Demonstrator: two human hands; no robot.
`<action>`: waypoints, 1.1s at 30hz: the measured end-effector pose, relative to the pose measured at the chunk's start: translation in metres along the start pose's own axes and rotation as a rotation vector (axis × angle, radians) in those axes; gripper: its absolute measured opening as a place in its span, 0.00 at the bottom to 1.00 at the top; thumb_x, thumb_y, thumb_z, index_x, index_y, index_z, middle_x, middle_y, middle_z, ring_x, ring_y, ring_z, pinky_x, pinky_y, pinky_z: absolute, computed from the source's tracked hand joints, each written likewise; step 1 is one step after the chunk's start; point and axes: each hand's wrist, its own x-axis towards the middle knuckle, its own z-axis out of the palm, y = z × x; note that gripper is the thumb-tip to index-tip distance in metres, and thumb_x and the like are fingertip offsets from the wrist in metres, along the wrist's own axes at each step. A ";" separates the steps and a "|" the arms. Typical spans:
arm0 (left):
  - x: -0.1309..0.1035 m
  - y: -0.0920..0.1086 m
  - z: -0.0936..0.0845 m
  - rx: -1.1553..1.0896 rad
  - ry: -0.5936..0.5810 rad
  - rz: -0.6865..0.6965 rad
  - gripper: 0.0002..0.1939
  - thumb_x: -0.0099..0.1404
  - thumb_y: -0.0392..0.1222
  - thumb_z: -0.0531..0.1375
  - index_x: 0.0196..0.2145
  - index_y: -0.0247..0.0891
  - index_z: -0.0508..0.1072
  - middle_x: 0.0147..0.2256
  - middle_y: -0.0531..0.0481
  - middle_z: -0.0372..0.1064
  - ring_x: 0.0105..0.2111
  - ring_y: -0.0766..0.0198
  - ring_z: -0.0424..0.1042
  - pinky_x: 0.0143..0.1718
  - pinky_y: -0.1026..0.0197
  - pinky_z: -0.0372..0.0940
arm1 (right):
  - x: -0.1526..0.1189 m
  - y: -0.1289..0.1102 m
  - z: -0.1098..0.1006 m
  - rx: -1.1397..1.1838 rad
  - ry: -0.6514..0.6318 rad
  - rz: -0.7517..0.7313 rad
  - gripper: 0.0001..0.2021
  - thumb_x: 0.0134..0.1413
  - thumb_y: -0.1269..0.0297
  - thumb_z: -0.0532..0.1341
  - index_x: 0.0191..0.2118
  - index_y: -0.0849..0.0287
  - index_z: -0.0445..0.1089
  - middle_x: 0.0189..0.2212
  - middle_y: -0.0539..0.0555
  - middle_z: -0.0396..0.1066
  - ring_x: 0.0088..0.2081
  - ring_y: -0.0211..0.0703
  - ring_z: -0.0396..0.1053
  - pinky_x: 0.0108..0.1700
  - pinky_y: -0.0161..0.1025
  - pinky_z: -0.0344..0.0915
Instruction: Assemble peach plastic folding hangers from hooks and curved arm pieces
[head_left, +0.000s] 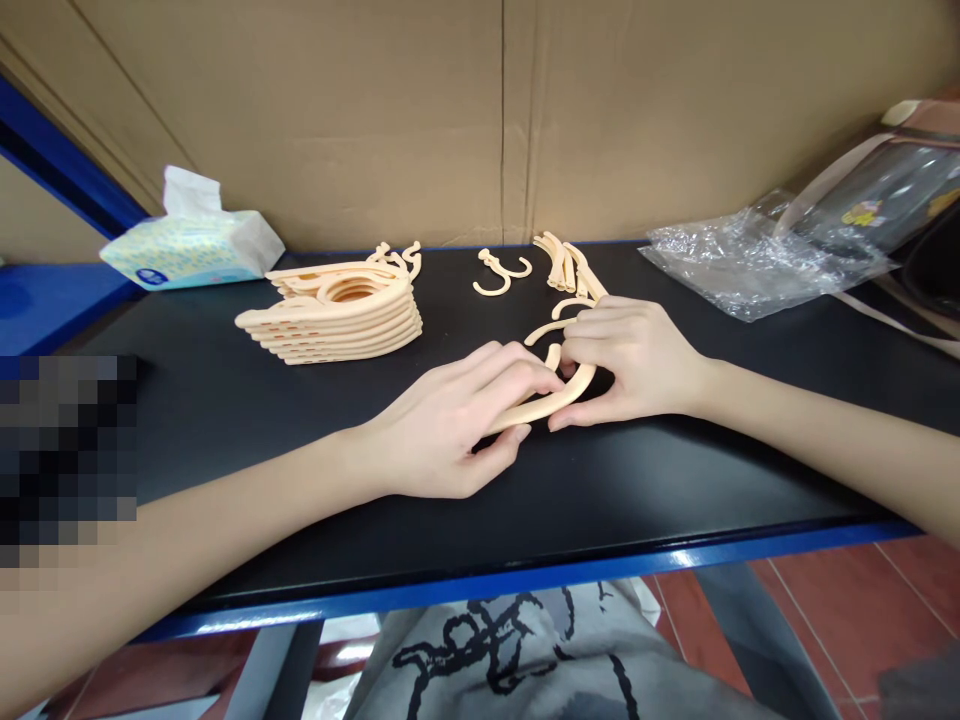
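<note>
A curved cream plastic piece (pixel 541 406) is held between both hands over the middle of the black table (pixel 600 510). My left hand (pixel 469 415) grips its left end, thumb below and fingers above. My right hand (pixel 626 360) has its fingers closed round the right end. Just behind the right fingers lie cream hooks (pixel 547 331), partly hidden by that hand. Farther back are a small group of hooks (pixel 501 272) and a bunch of curved cream pieces (pixel 566 265). A stack of cream hanger pieces (pixel 337 320) stands to the left, with more hooks (pixel 405 258) behind it.
A tissue pack (pixel 195 245) sits at the back left. Crumpled clear plastic (pixel 757 260) and a transparent bag (pixel 885 190) with straps lie at the right. Brown cardboard (pixel 375 120) rises behind the table, and a blue edge (pixel 525 578) runs along its front.
</note>
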 end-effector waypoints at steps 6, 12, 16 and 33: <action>-0.001 0.002 0.000 0.089 0.010 0.092 0.17 0.60 0.30 0.53 0.48 0.32 0.63 0.44 0.43 0.65 0.41 0.61 0.64 0.43 0.60 0.63 | 0.000 0.002 0.000 0.017 -0.010 -0.007 0.27 0.46 0.35 0.56 0.21 0.59 0.64 0.20 0.49 0.65 0.25 0.37 0.62 0.31 0.37 0.55; -0.001 0.003 -0.002 0.138 0.015 0.128 0.15 0.61 0.28 0.51 0.46 0.35 0.65 0.42 0.47 0.65 0.37 0.65 0.66 0.39 0.64 0.64 | 0.001 0.004 0.001 -0.002 -0.022 -0.022 0.28 0.46 0.35 0.55 0.21 0.59 0.64 0.19 0.49 0.64 0.25 0.37 0.60 0.31 0.37 0.54; -0.002 0.003 -0.003 0.163 0.012 0.148 0.14 0.61 0.28 0.51 0.45 0.35 0.65 0.41 0.47 0.65 0.35 0.66 0.65 0.38 0.64 0.64 | 0.002 0.004 0.001 -0.003 -0.025 -0.037 0.27 0.47 0.36 0.55 0.22 0.59 0.64 0.20 0.49 0.64 0.26 0.37 0.61 0.32 0.37 0.55; -0.001 0.001 0.000 0.225 -0.054 0.061 0.10 0.67 0.38 0.52 0.45 0.34 0.67 0.37 0.49 0.68 0.33 0.65 0.67 0.34 0.63 0.60 | 0.000 0.002 0.000 -0.107 -0.043 -0.129 0.24 0.53 0.39 0.52 0.24 0.58 0.64 0.22 0.51 0.63 0.29 0.40 0.58 0.34 0.39 0.56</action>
